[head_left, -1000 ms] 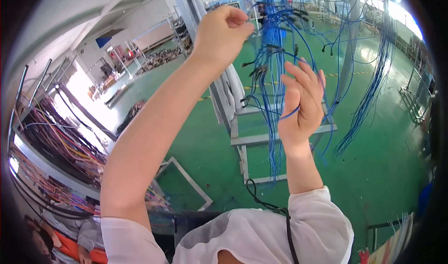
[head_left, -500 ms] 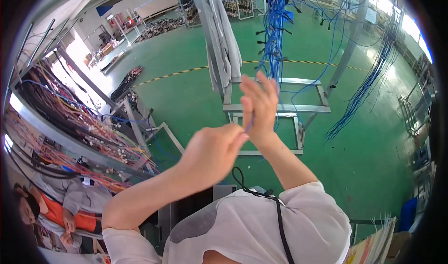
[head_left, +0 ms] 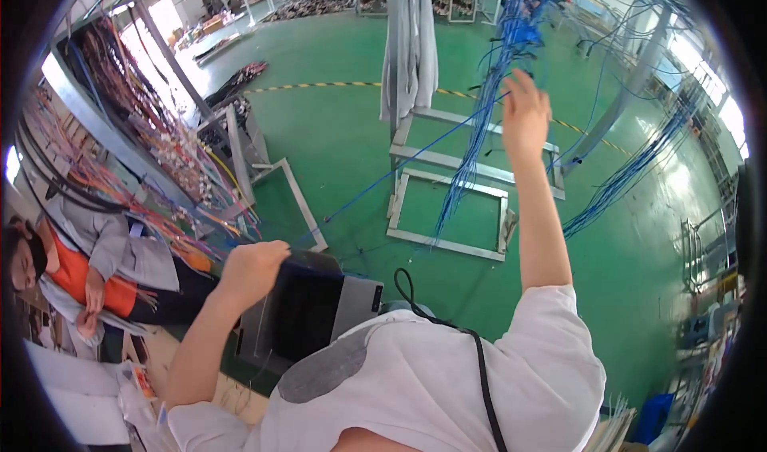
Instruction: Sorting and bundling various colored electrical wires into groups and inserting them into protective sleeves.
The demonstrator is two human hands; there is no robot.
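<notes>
My left hand (head_left: 254, 275) is closed at the lower left, above a dark machine. From its fingertips a thin blue cable (head_left: 403, 163) stretches in a straight slant up to the right. The cable's upper part meets my right hand (head_left: 527, 116), raised in front of a hanging bundle of blue cables (head_left: 479, 124). The right hand's fingers are bent and slightly blurred, and they appear to pinch the cable near the thumb side. The cable's far end is hidden there. Dark connectors dot the upper bundle.
A metal frame (head_left: 447, 163) stands on the green floor, with grey cloth (head_left: 411, 53) hanging on its upright. Another blue bundle (head_left: 631, 168) hangs at right. Multicoloured wires (head_left: 160, 164) fill the left rack. A seated person (head_left: 96, 268) is at lower left beside the grey-black machine (head_left: 307, 308).
My hands were close together in the middle. The left has moved down and left, the right up and right, and the blue cable now spans between them.
</notes>
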